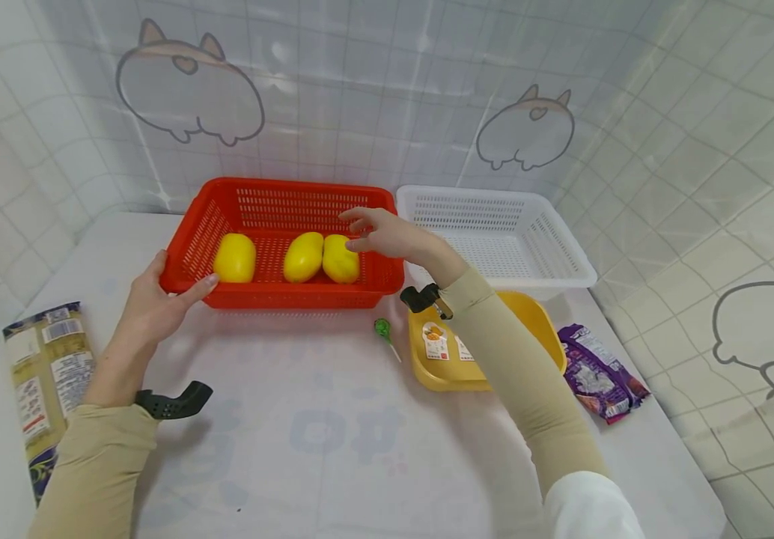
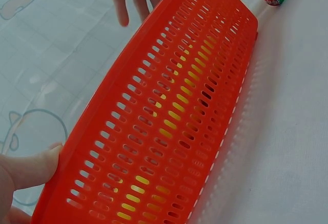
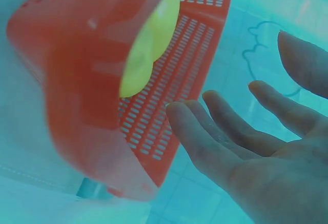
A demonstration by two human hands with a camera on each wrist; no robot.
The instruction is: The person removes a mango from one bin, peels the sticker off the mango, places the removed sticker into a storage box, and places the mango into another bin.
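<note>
A red slotted plastic basket point(image 1: 293, 297) stands against the back wall with three yellow mangoes point(image 1: 235, 258) in it. One mango is at the left end, and two lie side by side right of the middle. My left hand point(image 1: 153, 303) grips the basket's front left corner, its thumb point(image 2: 38, 167) along the rim and the other fingers at the left side, partly hidden. Over the basket's right end hovers my right hand point(image 1: 387, 233), fingers spread and loosely bent, holding nothing. Its fingertips point(image 3: 177, 112) overlap the basket in the right wrist view.
Right of the red basket is a white basket point(image 1: 572, 258), with a yellow tray point(image 1: 451, 382) in front, partly under my right forearm. A green lollipop point(image 1: 382, 328) lies nearby. A purple snack packet point(image 1: 599, 374) lies far right, a gold packet point(image 1: 50, 367) far left.
</note>
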